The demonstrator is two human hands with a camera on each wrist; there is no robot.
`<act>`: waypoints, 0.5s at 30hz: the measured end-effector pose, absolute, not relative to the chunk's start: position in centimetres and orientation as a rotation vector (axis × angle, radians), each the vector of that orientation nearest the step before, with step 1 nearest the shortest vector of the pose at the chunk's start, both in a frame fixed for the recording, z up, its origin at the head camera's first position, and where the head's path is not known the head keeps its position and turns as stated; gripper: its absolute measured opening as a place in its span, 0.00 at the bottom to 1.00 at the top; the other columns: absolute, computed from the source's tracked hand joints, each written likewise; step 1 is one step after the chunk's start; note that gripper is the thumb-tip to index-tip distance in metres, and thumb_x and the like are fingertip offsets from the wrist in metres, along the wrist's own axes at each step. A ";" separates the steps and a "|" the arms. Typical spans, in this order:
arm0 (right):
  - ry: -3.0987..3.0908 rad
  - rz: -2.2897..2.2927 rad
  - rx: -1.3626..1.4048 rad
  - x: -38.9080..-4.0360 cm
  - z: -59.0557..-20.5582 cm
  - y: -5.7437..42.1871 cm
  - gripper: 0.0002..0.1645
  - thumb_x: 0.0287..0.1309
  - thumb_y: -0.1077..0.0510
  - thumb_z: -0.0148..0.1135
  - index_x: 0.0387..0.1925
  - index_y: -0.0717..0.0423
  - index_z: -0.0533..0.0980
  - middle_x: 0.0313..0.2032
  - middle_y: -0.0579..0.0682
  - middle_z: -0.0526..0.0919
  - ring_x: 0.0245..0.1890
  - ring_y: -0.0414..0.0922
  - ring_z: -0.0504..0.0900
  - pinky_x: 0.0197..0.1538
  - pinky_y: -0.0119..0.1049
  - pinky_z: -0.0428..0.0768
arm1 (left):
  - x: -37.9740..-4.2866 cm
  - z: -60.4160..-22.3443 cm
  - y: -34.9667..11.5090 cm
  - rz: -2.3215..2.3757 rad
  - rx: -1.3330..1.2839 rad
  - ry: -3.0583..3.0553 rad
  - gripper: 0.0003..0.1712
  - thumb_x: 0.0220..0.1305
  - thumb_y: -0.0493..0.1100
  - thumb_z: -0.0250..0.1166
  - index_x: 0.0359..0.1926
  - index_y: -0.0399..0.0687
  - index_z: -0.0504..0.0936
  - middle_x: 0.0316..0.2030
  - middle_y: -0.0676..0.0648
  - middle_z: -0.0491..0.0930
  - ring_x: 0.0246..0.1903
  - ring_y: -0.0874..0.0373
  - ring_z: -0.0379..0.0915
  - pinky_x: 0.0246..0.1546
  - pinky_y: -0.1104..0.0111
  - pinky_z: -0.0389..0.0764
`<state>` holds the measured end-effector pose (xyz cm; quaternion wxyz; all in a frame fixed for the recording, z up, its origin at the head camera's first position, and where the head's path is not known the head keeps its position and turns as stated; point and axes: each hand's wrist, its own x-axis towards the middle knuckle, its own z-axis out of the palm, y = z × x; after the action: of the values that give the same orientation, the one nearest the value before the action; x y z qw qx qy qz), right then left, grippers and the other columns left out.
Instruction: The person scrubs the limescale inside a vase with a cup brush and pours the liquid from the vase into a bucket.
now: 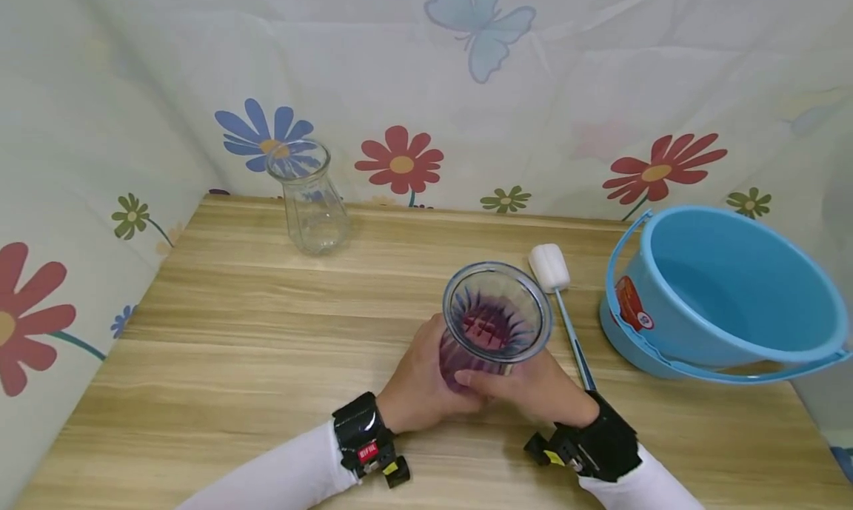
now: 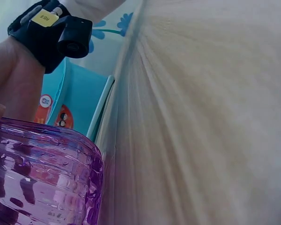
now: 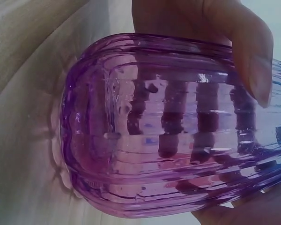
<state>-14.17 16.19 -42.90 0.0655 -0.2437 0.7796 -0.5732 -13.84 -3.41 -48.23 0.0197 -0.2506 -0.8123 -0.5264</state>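
A ribbed glass vase [image 1: 464, 356], purple toward its base and bluish at the wide rim, is held between both hands in front of the body. The left hand [image 1: 424, 383] grips its left side, and the right hand [image 1: 543, 393] wraps the right side with the thumb across the front. In the right wrist view the purple vase [image 3: 178, 126] fills the picture, its base close to the wooden surface; whether it touches cannot be told. Dark finger shapes show through the glass. The left wrist view shows the lower part of the vase [image 2: 47, 173].
A clear glass vase [image 1: 316, 217] stands at the back left of the wooden table [image 1: 220, 347]. To the right lies a white-headed sponge brush [image 1: 550, 267] with a blue handle, beside a light blue bucket [image 1: 666, 310] with its handle down. A flower-printed curtain [image 1: 333, 66] hangs behind.
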 end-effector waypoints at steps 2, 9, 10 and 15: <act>2.353 -1.723 -0.740 -14.2 -43.0 16.2 0.48 0.50 0.61 0.79 0.70 0.49 0.64 0.63 0.52 0.76 0.63 0.57 0.75 0.67 0.42 0.75 | -13.8 -48.3 -3.4 -1.630 -0.782 -2.514 0.61 0.37 0.52 0.85 0.73 0.61 0.62 0.63 0.54 0.73 0.62 0.59 0.68 0.66 0.58 0.73; 2.333 -1.701 -0.760 -14.3 -43.5 16.3 0.42 0.54 0.60 0.78 0.67 0.49 0.67 0.61 0.51 0.78 0.61 0.54 0.78 0.66 0.49 0.77 | -13.8 -48.4 -3.4 -1.596 -0.770 -2.518 0.63 0.36 0.54 0.85 0.74 0.65 0.60 0.64 0.53 0.72 0.62 0.58 0.68 0.66 0.57 0.74; 2.331 -1.702 -0.761 -14.3 -43.5 16.3 0.42 0.54 0.60 0.78 0.67 0.49 0.67 0.61 0.51 0.78 0.61 0.53 0.78 0.66 0.50 0.76 | -13.9 -48.4 -3.4 -1.596 -0.771 -2.519 0.63 0.36 0.54 0.85 0.74 0.65 0.60 0.64 0.53 0.72 0.63 0.58 0.68 0.66 0.56 0.73; 2.317 -1.705 -0.754 -14.2 -43.5 16.6 0.41 0.55 0.60 0.77 0.67 0.51 0.67 0.61 0.52 0.78 0.61 0.51 0.78 0.66 0.48 0.77 | -13.9 -48.4 -3.2 -1.619 -0.769 -2.528 0.64 0.36 0.53 0.86 0.74 0.65 0.60 0.64 0.54 0.72 0.64 0.58 0.67 0.68 0.55 0.72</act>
<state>-14.23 16.55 -43.50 0.0839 -0.2528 0.7763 -0.5713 -13.88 -3.20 -48.38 0.0214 -0.2480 -0.8155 -0.5225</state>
